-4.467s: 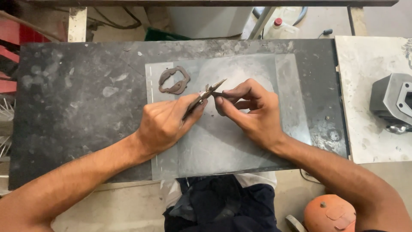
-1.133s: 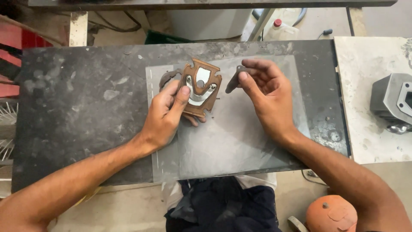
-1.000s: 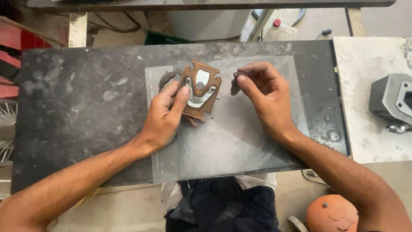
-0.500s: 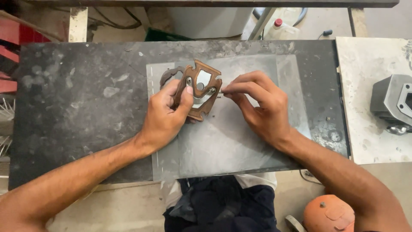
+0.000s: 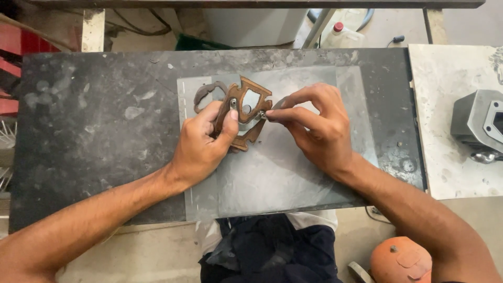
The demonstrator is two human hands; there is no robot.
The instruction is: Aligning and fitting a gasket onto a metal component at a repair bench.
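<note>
Head view: looks straight down at a dark counter point(image 5: 94, 131) with a pale grey sheet point(image 5: 283, 178) lying on it.
Hidden parts: the small tool point(image 5: 276, 105) in the right hand is mostly covered by fingers, so its kind is hard to tell. The lower edge of the brown piece is behind the left thumb.
Left hand: the left hand point(image 5: 201, 144) comes in from the lower left. Its fingers are closed on the brown metal piece point(image 5: 245, 112), thumb on top, and hold it tilted up off the sheet.
Right hand: the right hand point(image 5: 319, 128) comes in from the lower right. Its fingers are pinched together on the small tool, and the tip touches the middle of the brown piece.
Brown piece: flat, rusty brown, with cut-out holes, above the upper middle of the sheet.
Thin ring: a dark gasket shape point(image 5: 205, 94) lies flat just left of the brown piece.
Right side: a grey metal block point(image 5: 477, 123) sits on a pale slab, partly cut off.
Top edge: a bottle with a red cap point(image 5: 338, 29).
Bottom edge: an orange round thing point(image 5: 401, 259), partly cut off.
</note>
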